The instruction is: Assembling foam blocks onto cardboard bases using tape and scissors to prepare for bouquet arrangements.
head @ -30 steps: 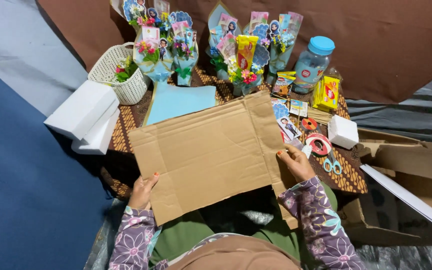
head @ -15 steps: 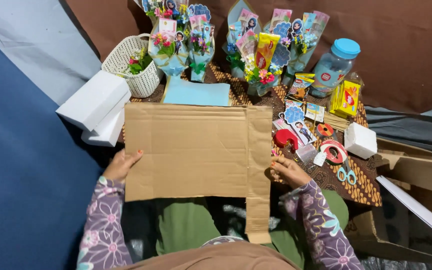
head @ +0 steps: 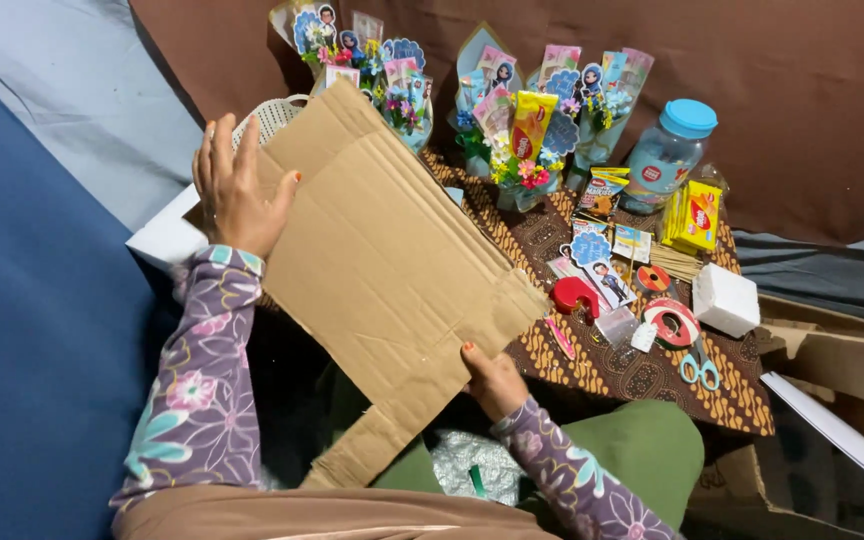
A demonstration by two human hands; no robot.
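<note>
A large flat sheet of brown corrugated cardboard [head: 382,260] is tilted up in front of me, its left side raised. My left hand [head: 237,190] grips its upper left edge, fingers spread over the face. My right hand [head: 492,380] holds its lower right edge from underneath, thumb on top. Both arms wear purple flowered sleeves. A narrow flap of the cardboard hangs down toward my lap.
A low table with a brown patterned cloth [head: 632,370] carries several wrapped snack bouquets [head: 522,130], a blue-lidded jar [head: 667,155], yellow packets [head: 697,215], tape rolls [head: 670,322], scissors [head: 700,368] and a white box [head: 727,300]. A white basket [head: 272,115] and white boxes [head: 167,235] stand left. More cardboard [head: 832,350] lies right.
The cardboard was lying flat across my lap; it has swung up and left, with my left hand rising to its top edge and my right hand staying at its lower edge.
</note>
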